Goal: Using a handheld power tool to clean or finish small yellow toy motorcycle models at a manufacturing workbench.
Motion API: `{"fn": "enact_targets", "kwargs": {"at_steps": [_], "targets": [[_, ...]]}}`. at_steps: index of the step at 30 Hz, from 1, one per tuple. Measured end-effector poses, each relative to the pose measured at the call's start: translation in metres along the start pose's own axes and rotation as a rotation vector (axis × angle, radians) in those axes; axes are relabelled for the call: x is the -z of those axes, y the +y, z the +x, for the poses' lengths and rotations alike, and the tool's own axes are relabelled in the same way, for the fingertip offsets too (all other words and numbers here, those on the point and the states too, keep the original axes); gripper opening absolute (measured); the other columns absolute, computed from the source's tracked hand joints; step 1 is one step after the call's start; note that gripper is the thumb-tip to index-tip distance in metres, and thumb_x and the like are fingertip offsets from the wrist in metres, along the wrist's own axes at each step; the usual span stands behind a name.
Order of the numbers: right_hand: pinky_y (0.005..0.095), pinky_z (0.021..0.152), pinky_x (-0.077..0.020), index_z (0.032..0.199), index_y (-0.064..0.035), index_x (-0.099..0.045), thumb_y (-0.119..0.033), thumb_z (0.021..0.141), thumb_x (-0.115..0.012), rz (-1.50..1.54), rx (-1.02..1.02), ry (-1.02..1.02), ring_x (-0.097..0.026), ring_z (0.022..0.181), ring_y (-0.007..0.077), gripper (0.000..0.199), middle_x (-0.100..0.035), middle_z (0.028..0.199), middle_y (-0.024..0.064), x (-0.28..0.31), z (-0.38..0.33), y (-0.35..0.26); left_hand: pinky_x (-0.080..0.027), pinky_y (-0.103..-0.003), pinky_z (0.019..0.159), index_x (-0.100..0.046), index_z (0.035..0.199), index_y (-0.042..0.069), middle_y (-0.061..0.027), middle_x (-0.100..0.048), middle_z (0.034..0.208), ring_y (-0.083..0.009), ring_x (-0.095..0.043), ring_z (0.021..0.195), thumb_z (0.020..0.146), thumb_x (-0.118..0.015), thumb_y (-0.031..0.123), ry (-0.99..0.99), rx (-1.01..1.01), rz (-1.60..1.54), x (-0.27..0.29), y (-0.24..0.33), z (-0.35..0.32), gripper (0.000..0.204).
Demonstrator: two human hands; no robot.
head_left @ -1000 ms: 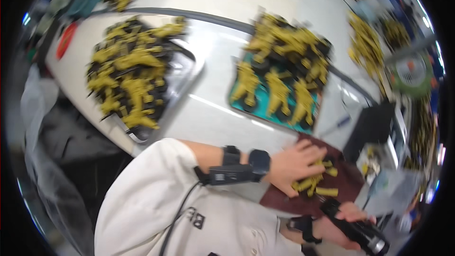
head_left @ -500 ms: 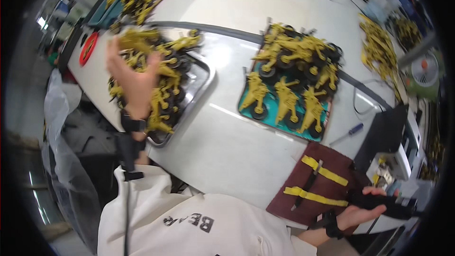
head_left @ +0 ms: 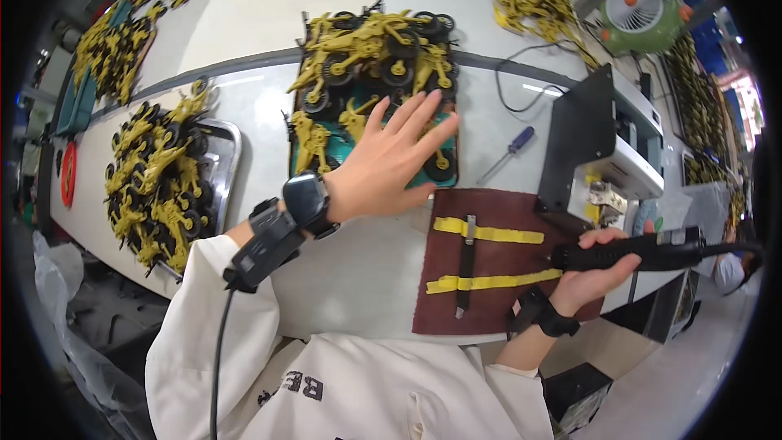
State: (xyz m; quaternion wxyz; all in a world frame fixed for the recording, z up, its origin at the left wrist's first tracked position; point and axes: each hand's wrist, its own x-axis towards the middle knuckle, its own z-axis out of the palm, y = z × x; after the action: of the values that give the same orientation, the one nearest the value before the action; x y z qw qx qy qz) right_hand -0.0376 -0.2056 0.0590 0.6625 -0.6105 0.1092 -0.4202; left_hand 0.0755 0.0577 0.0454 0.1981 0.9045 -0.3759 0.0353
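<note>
My left hand (head_left: 391,155) is open, its fingers spread over the front of a green tray (head_left: 342,132) full of yellow toy motorbikes (head_left: 358,53) with black wheels. Some bikes under the palm and fingers are hidden, and I cannot tell whether the fingers touch them. At the right, my right hand (head_left: 599,273) grips a black electric screwdriver (head_left: 627,254), its tip pointing left over a dark red mat (head_left: 444,314). Two yellow strips (head_left: 489,232) lie across that mat, with a slim black and metal bar (head_left: 466,265) running across them.
A metal tray (head_left: 232,155) heaped with more yellow bikes (head_left: 159,187) stands at the left. A loose screwdriver (head_left: 521,140) lies beyond the mat, near a black-and-white machine (head_left: 582,138). A green fan (head_left: 643,12) and yellow parts (head_left: 529,0) are at the far right.
My left hand has moved from the heaped metal tray on the left to the green tray. The view has swung right. The right hand still holds the electric screwdriver.
</note>
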Motion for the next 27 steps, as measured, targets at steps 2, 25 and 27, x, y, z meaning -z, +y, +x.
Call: {"fn": "enact_targets", "kwargs": {"at_steps": [2, 25, 27], "targets": [[0.0259, 0.057, -0.0385, 0.134, -0.0078, -0.026, -0.05, 0.092, -0.037, -0.032, -0.003, -0.003, -0.044, 0.058, 0.0131, 0.06, -0.046, 0.074, 0.0044, 0.0, 0.0, 0.0, -0.023, -0.056, 0.101, -0.028, 0.138, 0.012, -0.0218, -0.025, 0.141, -0.0381, -0.026, 0.13, 0.069, -0.062, 0.018, 0.012, 0.026, 0.062, -0.019, 0.0, 0.007, 0.078], [0.0284, 0.048, -0.042, 0.125, -0.0088, -0.034, -0.071, 0.081, -0.038, -0.19, 0.388, 0.065, -0.049, 0.05, 0.0165, 0.077, -0.052, 0.065, 0.0074, -0.009, 0.069, -0.043, -0.008, -0.056, 0.104, -0.039, 0.133, 0.008, -0.0201, -0.025, 0.143, -0.0383, -0.019, 0.133, 0.07, -0.067, 0.032, -0.086, -0.177, -0.289, -0.027, 0.102, -0.026, 0.072], [0.0286, 0.047, -0.0414, 0.125, -0.0082, -0.034, -0.069, 0.081, -0.039, -0.154, 0.397, 0.04, -0.047, 0.047, 0.0166, 0.075, -0.05, 0.063, 0.0076, -0.01, 0.067, -0.044, -0.009, -0.056, 0.104, -0.038, 0.133, 0.008, -0.0201, -0.027, 0.141, -0.0379, -0.021, 0.132, 0.07, -0.068, 0.037, -0.091, -0.128, -0.299, -0.039, 0.089, -0.021, 0.076]]}}
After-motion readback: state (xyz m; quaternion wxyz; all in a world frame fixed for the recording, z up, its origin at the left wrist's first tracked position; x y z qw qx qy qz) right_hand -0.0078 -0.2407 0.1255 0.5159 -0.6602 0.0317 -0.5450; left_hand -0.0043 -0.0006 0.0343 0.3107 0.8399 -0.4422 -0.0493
